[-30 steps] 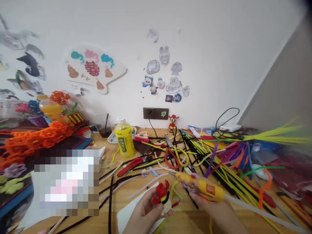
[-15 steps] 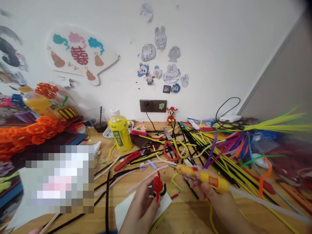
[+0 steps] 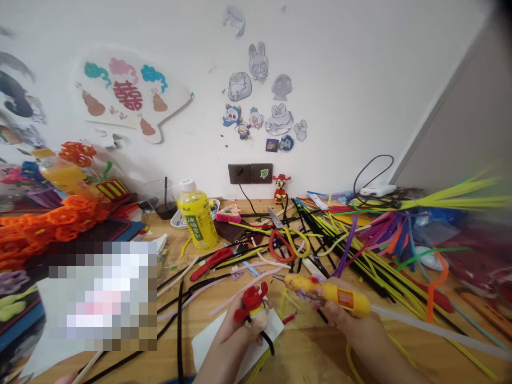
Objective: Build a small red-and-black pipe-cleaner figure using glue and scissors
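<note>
My left hand [image 3: 236, 336] is closed round a small pipe-cleaner figure [image 3: 258, 316] with a red hat and a pale face. A black pipe-cleaner strand [image 3: 267, 343] hangs from its lower side. In my right hand [image 3: 340, 317] is a yellow hot glue gun [image 3: 326, 293], its nozzle pointing left toward the figure but apart from it. A long translucent glue stick [image 3: 432, 330] sticks out of its back end. Beneath my left hand lies a sheet of white paper [image 3: 208, 341]. A short dark red piece [image 3: 288, 318] rests just right of the paper.
Scissors [image 3: 282, 240] with red and yellow handles lie beyond the glue gun. Bundled pipe cleaners [image 3: 360, 261] cover the right side. A yellow drink bottle [image 3: 197, 218] stands left of centre, and a finished red figure [image 3: 281, 189] by the wall. Orange pipe-cleaner flowers [image 3: 60, 221] fill the far left.
The figure has turned in my left hand: its red side faced up half a second ago, and now its pale face and the black strand show. The glue gun has shifted slightly.
</note>
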Motion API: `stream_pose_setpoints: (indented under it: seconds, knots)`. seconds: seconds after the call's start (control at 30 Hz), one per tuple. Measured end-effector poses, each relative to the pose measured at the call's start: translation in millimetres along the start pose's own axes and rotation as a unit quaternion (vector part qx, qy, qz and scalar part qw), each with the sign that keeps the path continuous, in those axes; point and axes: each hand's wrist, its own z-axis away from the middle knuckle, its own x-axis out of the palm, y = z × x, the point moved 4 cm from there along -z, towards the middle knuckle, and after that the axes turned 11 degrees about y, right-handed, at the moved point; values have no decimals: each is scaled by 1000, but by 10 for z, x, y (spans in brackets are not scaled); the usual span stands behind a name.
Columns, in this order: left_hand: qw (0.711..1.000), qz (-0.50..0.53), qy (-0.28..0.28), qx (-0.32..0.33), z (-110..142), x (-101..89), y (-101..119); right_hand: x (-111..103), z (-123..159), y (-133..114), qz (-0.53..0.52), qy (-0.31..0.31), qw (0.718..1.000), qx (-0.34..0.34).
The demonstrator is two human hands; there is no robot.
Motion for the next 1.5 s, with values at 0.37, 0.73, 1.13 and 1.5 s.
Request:
stream_pose_setpoints:
  seconds: [0.37,0.73,1.13,1.5]
  knots:
    - [995,-77,11,63,123,25,125,46,97,-32,53,-113,989,-84]
    - [990,-92,11,107,165,68,171,79,144,-48,65,-123,988,-71]
    - [988,-100,-3,119,178,94,192,69,166,-34,82,-138,985,-68]
    - [991,-78,-6,110,178,110,185,61,164,-7,67,-105,991,-54]
